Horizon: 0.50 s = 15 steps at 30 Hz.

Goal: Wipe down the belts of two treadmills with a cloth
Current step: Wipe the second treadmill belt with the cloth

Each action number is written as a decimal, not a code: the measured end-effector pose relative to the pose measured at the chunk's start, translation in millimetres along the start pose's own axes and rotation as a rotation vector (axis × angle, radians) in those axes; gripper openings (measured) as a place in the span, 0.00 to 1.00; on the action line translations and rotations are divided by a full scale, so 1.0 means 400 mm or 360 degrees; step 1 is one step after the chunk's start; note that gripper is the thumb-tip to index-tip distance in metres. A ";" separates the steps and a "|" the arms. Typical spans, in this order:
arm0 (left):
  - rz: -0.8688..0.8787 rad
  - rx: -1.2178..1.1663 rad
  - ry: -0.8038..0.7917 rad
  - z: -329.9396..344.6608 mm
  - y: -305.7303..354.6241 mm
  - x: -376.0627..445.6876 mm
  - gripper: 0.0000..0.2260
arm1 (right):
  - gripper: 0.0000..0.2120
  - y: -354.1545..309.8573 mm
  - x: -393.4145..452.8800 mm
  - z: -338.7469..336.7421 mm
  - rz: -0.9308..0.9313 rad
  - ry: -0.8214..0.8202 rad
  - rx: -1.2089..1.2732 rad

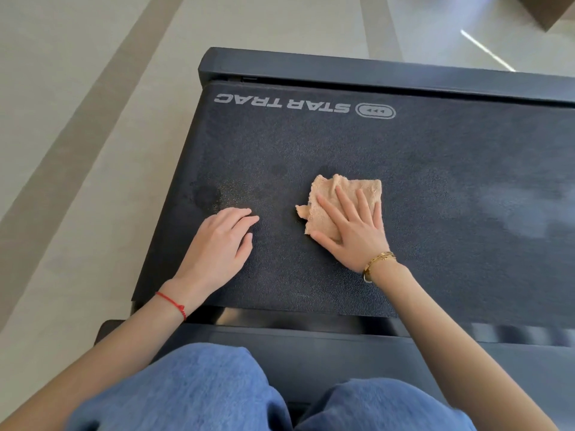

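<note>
A black textured treadmill belt (311,144) printed with "STAR TRAC" fills the middle of the head view. A peach folded cloth (323,194) lies on the belt. My right hand (351,231) presses flat on the cloth with straight, spread fingers. My left hand (221,244) rests on the bare belt to the left of the cloth, its fingers loosely bent and holding nothing. Dark damp patches (207,195) show on the belt just beyond my left hand.
The treadmill's black side rails run along the far edge (357,70) and the near edge (311,340). Pale tiled floor (77,150) lies to the left and beyond. My knees in blue jeans (199,387) are against the near rail.
</note>
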<state>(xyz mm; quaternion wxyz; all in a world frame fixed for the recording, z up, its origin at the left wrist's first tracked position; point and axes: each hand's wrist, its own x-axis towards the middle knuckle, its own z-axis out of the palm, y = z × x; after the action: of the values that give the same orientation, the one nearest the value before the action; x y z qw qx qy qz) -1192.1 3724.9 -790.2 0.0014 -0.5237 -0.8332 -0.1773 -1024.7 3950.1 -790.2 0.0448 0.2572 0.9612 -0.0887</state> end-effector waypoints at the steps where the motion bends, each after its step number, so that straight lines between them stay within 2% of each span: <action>1: -0.0006 0.0013 -0.0017 0.005 -0.004 -0.004 0.17 | 0.35 0.008 0.008 0.010 0.0005 0.0002 -0.0010; 6: -0.0028 0.0055 -0.0013 0.017 -0.022 -0.017 0.17 | 0.33 0.034 0.122 -0.004 0.0025 0.0102 -0.0029; 10: -0.0099 0.0092 0.0001 0.009 -0.032 -0.027 0.19 | 0.26 0.011 0.179 0.003 -0.0006 0.0251 0.0201; 13: -0.0147 0.0101 0.0020 0.003 -0.053 -0.043 0.20 | 0.25 0.001 0.133 0.001 -0.0212 0.0250 0.0280; 15: -0.0172 0.0122 0.0024 -0.001 -0.072 -0.052 0.21 | 0.26 -0.023 0.082 0.009 -0.0494 0.0206 0.0277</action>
<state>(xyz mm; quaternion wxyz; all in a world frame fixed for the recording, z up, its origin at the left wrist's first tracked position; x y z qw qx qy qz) -1208.0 3695.4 -802.2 0.0182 -0.4763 -0.8664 -0.1491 -1057.4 3957.6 -796.5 -0.0537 0.1137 0.9789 -0.1608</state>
